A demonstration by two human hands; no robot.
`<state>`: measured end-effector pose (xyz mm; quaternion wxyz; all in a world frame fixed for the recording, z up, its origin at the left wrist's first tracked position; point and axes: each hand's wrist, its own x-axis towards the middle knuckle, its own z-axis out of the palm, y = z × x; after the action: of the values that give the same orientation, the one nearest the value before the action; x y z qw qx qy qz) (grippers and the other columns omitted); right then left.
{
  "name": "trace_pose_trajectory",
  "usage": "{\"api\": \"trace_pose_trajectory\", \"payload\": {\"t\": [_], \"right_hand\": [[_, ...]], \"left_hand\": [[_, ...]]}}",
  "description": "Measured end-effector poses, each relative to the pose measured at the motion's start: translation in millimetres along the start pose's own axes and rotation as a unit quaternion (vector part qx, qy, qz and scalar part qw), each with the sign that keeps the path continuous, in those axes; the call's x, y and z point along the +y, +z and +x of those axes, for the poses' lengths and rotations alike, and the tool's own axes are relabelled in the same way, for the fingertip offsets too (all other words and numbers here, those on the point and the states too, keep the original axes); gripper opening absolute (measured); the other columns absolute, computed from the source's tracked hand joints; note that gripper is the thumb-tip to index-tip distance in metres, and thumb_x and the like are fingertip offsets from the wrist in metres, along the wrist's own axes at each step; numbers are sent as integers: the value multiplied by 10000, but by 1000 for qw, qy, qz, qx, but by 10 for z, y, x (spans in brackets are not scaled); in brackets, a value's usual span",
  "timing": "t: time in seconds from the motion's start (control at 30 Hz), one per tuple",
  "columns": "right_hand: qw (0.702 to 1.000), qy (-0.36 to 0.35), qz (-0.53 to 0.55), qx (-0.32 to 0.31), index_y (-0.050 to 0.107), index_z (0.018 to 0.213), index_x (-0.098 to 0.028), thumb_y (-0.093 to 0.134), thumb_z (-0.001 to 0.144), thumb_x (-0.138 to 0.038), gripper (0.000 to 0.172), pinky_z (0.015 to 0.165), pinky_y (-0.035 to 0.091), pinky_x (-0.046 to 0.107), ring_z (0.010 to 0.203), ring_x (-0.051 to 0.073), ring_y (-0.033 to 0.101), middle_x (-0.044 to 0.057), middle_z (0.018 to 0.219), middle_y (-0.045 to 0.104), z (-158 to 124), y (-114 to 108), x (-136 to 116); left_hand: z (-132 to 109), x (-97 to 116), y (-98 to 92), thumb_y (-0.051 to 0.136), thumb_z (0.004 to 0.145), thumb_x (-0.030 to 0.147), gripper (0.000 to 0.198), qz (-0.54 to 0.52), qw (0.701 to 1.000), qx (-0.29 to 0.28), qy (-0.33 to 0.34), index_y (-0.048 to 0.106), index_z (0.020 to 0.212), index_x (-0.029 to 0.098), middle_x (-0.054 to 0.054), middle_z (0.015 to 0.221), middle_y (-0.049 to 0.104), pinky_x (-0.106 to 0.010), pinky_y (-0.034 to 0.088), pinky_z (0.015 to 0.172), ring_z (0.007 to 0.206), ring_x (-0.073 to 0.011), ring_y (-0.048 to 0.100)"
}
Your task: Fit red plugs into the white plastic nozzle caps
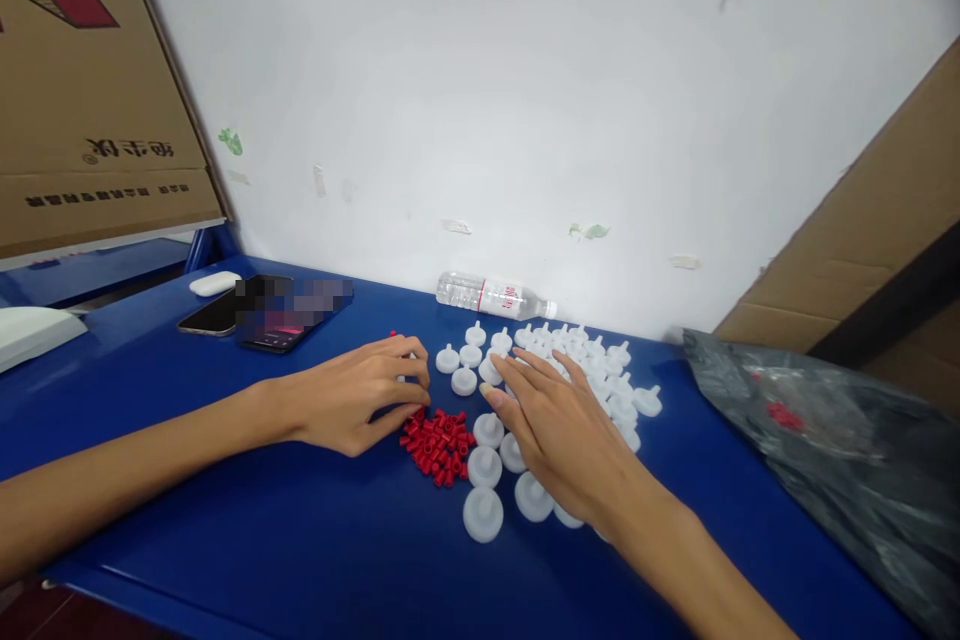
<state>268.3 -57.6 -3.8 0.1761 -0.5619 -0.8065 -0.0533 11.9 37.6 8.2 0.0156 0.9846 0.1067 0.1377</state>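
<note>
My left hand point(360, 395) rests on the blue table point(300, 540) with its fingers curled together at the edge of a small heap of red plastic pieces point(439, 445); what it pinches is hidden. My right hand point(562, 430) lies flat, fingers stretched out, over a spread of several white plastic caps point(600, 375). More white caps point(484, 510) lie below its thumb, next to the red heap.
A clear water bottle point(495, 296) lies on its side by the white wall. Two phones point(259, 315) and a white case point(214, 283) sit at the back left. A black plastic bag point(832, 440) fills the right side. Cardboard boxes point(82, 90) stand left and right.
</note>
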Motion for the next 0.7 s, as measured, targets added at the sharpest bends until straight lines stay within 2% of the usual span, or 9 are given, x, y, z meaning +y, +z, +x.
{"api": "trace_pose_trajectory", "payload": {"t": [0.17,0.33,0.5,0.57,0.7], "right_hand": [[999,-15,3,31,561,1413,-164,304,1085,-430,494,1192,291,585,1372,276,516,104,1384,644,-7,-7,-2],[994,-46,6,103,603,1336,-172,427,1060,-274,343,1188,290,544,1241,230,627,91,1236,728,11,-52,-6],[983,-56,35,170,667,1073,-204,618,983,-287,132,1163,307,509,965,185,714,17,1014,766,14,-126,-26],[981,-62,43,179,651,1005,-210,694,936,-317,134,1151,321,505,875,168,711,-7,956,756,14,-142,-38],[979,-81,47,181,616,1034,-208,721,916,-316,191,1142,345,511,830,165,701,-8,962,743,25,-129,-57]], "left_hand": [[17,-50,-20,565,959,135,170,23,1000,13,5,720,1012,180,-72,953,682,-345,460,889,1013,-243,564],[24,-80,0,608,979,173,119,40,999,11,19,727,985,177,-69,937,686,-334,448,871,999,-234,568],[0,-114,36,607,989,184,116,52,998,-2,19,723,983,178,-70,957,684,-334,437,875,1015,-235,560],[1,-124,49,607,989,182,111,48,999,-6,12,717,991,180,-65,960,683,-325,434,862,1015,-232,559],[18,-114,55,583,995,174,113,38,999,-7,-14,692,1023,174,-61,970,679,-324,431,877,1013,-227,558]]}}
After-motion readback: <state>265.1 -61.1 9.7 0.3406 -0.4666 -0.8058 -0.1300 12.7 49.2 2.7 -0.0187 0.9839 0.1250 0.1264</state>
